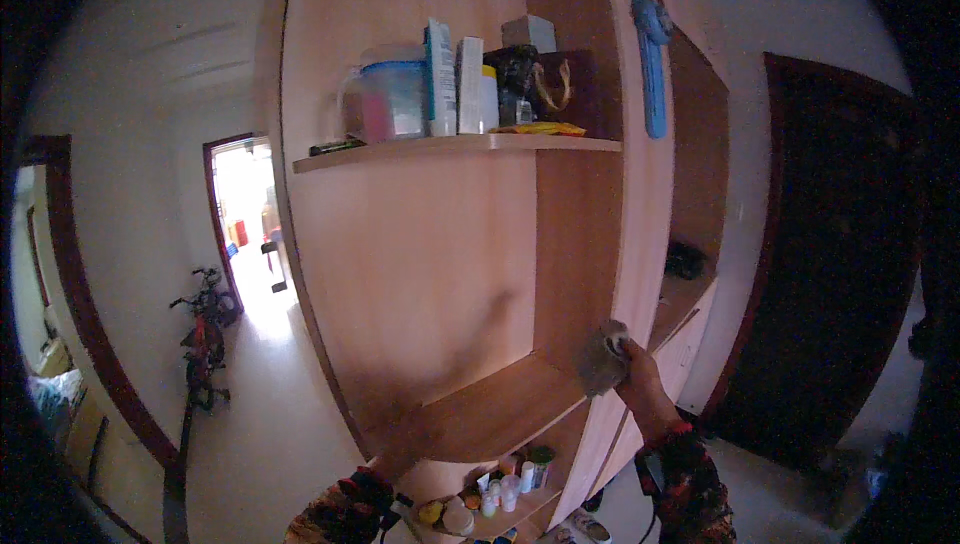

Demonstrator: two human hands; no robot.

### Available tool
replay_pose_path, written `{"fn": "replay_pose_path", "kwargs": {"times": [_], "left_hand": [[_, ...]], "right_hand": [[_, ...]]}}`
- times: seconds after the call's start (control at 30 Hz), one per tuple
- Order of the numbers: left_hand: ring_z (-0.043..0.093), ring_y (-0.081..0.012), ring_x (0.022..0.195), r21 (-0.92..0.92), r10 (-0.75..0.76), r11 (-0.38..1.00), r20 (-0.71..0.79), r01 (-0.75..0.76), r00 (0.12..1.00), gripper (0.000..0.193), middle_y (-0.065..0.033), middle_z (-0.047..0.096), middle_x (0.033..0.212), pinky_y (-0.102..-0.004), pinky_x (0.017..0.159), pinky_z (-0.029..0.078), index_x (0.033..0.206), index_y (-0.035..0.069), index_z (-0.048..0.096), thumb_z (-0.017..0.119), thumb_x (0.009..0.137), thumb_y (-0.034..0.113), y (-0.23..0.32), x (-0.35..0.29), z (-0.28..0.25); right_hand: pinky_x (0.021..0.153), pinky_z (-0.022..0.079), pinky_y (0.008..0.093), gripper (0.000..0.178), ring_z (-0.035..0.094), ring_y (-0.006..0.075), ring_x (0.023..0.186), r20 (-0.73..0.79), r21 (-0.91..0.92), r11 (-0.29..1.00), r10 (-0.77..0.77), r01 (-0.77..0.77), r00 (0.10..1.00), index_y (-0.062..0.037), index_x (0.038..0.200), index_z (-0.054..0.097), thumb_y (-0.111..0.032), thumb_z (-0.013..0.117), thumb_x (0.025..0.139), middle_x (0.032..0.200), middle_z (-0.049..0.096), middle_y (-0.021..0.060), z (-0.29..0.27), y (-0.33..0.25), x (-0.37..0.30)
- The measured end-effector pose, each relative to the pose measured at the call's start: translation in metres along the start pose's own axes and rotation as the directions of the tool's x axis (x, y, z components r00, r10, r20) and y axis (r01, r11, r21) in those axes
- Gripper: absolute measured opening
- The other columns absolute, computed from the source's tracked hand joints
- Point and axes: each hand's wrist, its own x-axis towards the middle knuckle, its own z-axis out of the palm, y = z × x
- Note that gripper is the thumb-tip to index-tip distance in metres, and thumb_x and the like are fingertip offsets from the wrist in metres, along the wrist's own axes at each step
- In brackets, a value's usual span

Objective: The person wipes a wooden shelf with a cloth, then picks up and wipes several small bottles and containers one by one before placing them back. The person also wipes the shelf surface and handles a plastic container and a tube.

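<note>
My right hand (pixel 648 392) is closed around a crumpled grey-brown cloth (pixel 602 364), at the right front edge of a wooden shelf unit. The cloth is against or just beside the upright panel (pixel 645 184); I cannot tell if it touches. My left hand (pixel 408 442) is at the left end of the middle shelf board (pixel 500 409). Its fingers are dark and smeared, so their pose does not show. A shadow falls on the back panel above that board.
An upper shelf (pixel 460 144) carries a blue-lidded plastic container (pixel 395 99), a tube (pixel 439 79) and boxes. Below stand several small bottles and jars (pixel 508 489). A blue strap-like object (pixel 653 69) hangs on the panel. A bicycle (pixel 207 339) leans in the left hallway; a dark door (pixel 830 264) is at right.
</note>
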Motion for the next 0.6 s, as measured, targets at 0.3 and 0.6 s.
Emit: {"fn": "replay_pose_path", "kwargs": {"times": [0.3, 0.6], "left_hand": [[0.051, -0.0271, 0.102, -0.228, -0.062, 0.973, -0.374, -0.027, 0.925, 0.036, -0.0136, 0.049, 0.115, -0.0358, 0.085, 0.043, 0.113, 0.003, 0.050, 0.062, 0.081, 0.014, 0.024, 0.129, -0.118], [0.052, -0.0310, 0.101, 0.201, 0.173, 0.979, -0.705, -0.040, 0.688, 0.051, -0.0201, 0.051, 0.110, -0.0397, 0.081, 0.046, 0.123, -0.002, 0.043, 0.063, 0.083, 0.022, 0.003, 0.263, -0.232]], "right_hand": [[0.079, 0.049, 0.0358, 0.035, 0.059, 0.0235, 0.089, -0.027, -0.037, 0.967, 0.252, -0.253, 0.967, -0.0012, 0.116, 0.051, -0.025, 0.037, 0.095, 0.101, 0.061, 0.0108, -0.025, -0.015, -0.056], [0.067, 0.052, 0.0338, 0.039, 0.061, 0.0229, 0.078, -0.049, -0.111, 0.929, 0.351, -0.354, 0.935, 0.0004, 0.117, 0.053, -0.026, 0.036, 0.093, 0.096, 0.063, 0.0114, -0.053, -0.008, -0.118]]}}
